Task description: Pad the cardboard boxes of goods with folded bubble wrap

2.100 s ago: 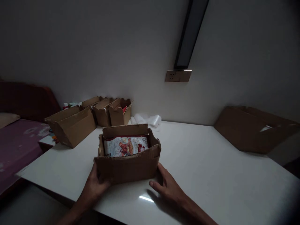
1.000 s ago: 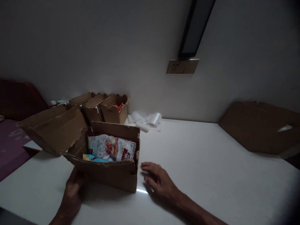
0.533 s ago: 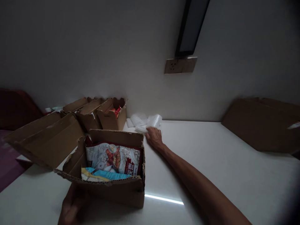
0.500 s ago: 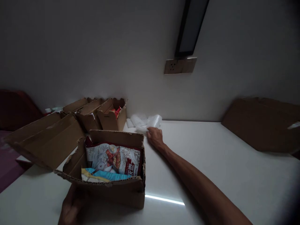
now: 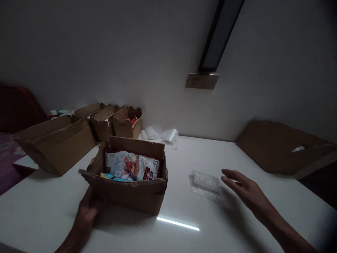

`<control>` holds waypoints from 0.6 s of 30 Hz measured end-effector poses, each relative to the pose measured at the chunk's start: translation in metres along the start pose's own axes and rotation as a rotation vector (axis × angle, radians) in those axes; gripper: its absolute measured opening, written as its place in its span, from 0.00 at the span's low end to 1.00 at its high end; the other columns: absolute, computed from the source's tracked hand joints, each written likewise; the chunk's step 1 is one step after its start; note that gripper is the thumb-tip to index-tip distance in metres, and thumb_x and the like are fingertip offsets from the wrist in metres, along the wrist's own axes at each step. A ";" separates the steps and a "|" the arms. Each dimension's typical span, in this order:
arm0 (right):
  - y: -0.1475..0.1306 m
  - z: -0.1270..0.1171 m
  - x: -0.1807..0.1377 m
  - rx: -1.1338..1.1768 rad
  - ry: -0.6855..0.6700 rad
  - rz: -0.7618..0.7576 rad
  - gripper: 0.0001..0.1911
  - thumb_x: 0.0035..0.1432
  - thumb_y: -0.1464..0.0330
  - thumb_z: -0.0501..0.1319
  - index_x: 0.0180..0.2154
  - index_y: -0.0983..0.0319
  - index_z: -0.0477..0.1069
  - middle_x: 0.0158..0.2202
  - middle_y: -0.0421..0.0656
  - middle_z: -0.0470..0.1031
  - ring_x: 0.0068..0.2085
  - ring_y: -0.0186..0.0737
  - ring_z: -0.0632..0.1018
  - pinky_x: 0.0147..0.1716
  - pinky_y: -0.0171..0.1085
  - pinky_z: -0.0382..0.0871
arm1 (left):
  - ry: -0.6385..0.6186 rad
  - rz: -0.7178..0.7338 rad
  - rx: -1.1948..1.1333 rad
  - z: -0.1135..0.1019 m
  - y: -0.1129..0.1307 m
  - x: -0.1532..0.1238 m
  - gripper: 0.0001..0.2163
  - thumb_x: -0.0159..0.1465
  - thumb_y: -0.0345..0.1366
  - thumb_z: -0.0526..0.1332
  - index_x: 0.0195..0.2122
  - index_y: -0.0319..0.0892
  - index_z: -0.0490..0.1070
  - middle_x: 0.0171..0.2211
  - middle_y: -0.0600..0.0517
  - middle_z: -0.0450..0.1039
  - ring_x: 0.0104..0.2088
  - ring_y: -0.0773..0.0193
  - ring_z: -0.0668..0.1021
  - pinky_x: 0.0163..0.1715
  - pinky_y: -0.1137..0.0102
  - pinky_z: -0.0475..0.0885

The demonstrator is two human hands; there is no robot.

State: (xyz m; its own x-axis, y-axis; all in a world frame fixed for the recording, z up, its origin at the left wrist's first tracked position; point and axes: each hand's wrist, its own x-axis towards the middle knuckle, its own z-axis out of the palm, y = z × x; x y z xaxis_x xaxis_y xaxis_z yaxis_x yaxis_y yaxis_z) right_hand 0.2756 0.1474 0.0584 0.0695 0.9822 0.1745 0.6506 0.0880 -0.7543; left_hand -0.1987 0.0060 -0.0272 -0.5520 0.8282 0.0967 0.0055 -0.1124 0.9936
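Note:
My left hand [image 5: 88, 211] grips the lower left side of an open cardboard box [image 5: 129, 196], its fingers partly hidden by the box. Inside the box stand a white and dark red printed packet [image 5: 133, 165] and a blue and yellow packet [image 5: 116, 177]. To the right, a folded piece of clear bubble wrap [image 5: 206, 184] lies on the white table [image 5: 184, 214]. My right hand [image 5: 244, 188] is just right of the bubble wrap, above the table, with its fingers apart and nothing in them.
Several cardboard boxes [image 5: 126, 124] stand at the back left, one holding red packets [image 5: 134, 121]. More bubble wrap [image 5: 170, 135] rests by the wall. A large cardboard piece [image 5: 273, 147] is at the right. A power socket [image 5: 202, 81] is on the wall.
My right hand has come away from the bubble wrap by the wall, towards me and right. A piece of bubble wrap now lies mid-table, let go. My left hand stays on the box.

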 end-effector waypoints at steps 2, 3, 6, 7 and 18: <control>-0.011 0.013 -0.025 0.001 -0.039 -0.094 0.27 0.53 0.46 0.61 0.46 0.55 0.77 0.50 0.51 0.78 0.48 0.58 0.78 0.46 0.53 0.74 | -0.016 0.017 0.041 0.008 0.008 -0.004 0.31 0.49 0.46 0.70 0.55 0.44 0.71 0.54 0.48 0.75 0.60 0.45 0.71 0.60 0.59 0.67; -0.019 0.025 -0.038 0.021 -0.106 -0.152 0.27 0.54 0.46 0.61 0.48 0.55 0.76 0.51 0.50 0.78 0.48 0.57 0.79 0.47 0.53 0.74 | -0.022 0.022 0.061 0.013 0.011 -0.006 0.31 0.49 0.46 0.70 0.55 0.44 0.70 0.55 0.48 0.75 0.60 0.45 0.70 0.60 0.59 0.67; -0.042 0.067 -0.073 0.106 -0.320 -0.291 0.34 0.54 0.49 0.63 0.59 0.53 0.68 0.59 0.50 0.72 0.54 0.56 0.76 0.51 0.53 0.73 | -0.063 0.023 0.088 0.029 0.015 -0.013 0.31 0.51 0.46 0.69 0.55 0.42 0.68 0.55 0.46 0.74 0.58 0.46 0.72 0.57 0.60 0.70; -0.047 0.079 -0.079 0.127 -0.369 -0.315 0.36 0.54 0.50 0.64 0.62 0.54 0.65 0.61 0.50 0.70 0.55 0.56 0.75 0.51 0.54 0.72 | -0.086 0.021 0.087 0.036 0.015 -0.015 0.31 0.51 0.46 0.69 0.55 0.42 0.68 0.55 0.45 0.74 0.57 0.47 0.73 0.56 0.61 0.71; -0.038 0.099 -0.039 0.142 -0.152 -0.222 0.26 0.58 0.57 0.56 0.55 0.61 0.67 0.41 0.46 0.79 0.32 0.44 0.76 0.32 0.43 0.73 | -0.295 0.057 0.030 0.142 0.018 0.012 0.30 0.52 0.41 0.66 0.56 0.39 0.61 0.53 0.40 0.74 0.53 0.52 0.76 0.56 0.59 0.70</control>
State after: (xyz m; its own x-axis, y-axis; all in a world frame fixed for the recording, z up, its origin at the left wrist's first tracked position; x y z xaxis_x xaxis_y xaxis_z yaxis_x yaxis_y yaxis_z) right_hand 0.1732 0.1219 0.0180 -0.1834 0.9490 0.2566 0.5240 0.3152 -0.7912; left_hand -0.0869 0.0912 0.0003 -0.2839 0.9454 0.1603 0.0563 -0.1504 0.9870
